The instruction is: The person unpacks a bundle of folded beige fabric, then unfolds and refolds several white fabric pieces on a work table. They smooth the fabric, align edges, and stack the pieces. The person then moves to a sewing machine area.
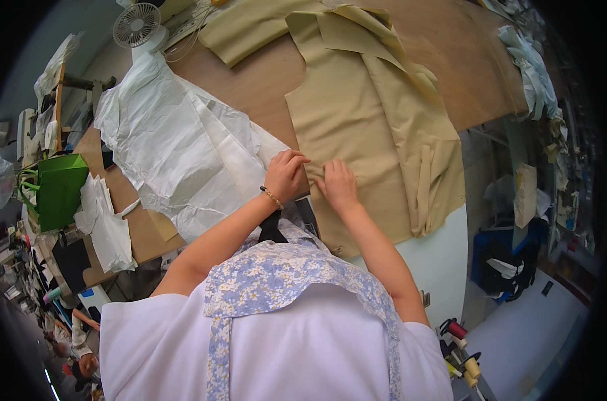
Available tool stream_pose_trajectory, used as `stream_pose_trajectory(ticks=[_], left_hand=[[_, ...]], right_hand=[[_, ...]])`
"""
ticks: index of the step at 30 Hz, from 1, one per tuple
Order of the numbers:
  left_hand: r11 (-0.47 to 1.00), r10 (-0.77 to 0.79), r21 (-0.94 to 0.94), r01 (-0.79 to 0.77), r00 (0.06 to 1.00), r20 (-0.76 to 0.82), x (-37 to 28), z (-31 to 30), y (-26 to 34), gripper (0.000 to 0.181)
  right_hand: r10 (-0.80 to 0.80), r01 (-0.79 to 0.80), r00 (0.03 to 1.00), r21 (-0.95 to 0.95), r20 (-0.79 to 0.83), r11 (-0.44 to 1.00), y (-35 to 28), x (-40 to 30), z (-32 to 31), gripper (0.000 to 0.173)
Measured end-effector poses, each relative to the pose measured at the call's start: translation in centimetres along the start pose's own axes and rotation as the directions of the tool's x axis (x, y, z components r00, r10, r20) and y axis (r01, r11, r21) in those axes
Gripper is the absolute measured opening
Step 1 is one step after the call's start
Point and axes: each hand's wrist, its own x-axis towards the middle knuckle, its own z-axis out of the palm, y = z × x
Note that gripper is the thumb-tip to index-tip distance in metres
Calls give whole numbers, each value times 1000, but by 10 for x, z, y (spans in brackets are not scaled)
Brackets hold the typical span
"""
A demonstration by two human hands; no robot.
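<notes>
A tan fabric garment piece lies spread over the table in front of me, with folds along its right side. My left hand is at the left edge of this fabric, fingers bent and fingertips close to the cloth; whether it pinches the edge cannot be told. Just to the right, my right hand rests on the tan fabric with its fingers bent and thumb apart. Left of my hands spreads a crumpled white sheet of cloth or paper. Another tan fabric piece lies at the top.
A small white fan stands at the upper left of the brown tabletop. At left are a green bag and white scraps. Thread spools stand at lower right. Other people are at the lower left.
</notes>
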Motion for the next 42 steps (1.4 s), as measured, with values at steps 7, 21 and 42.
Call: stream_pose_trajectory(ticks=[7, 21, 42], left_hand=[[1000, -11, -10, 10, 997, -71, -8, -11, -4, 17], [915, -3, 367, -169, 905, 425, 9, 23, -5, 100], [986, 114, 118, -118, 993, 42, -4, -8, -3, 16]], right_hand=[[319, -316, 944, 514, 87, 797, 23, -5, 7, 11], [630, -488, 776, 615, -20, 620, 114, -1, -27, 20], [-16, 16, 998, 2, -62, 1000, 2, 0, 6, 18]])
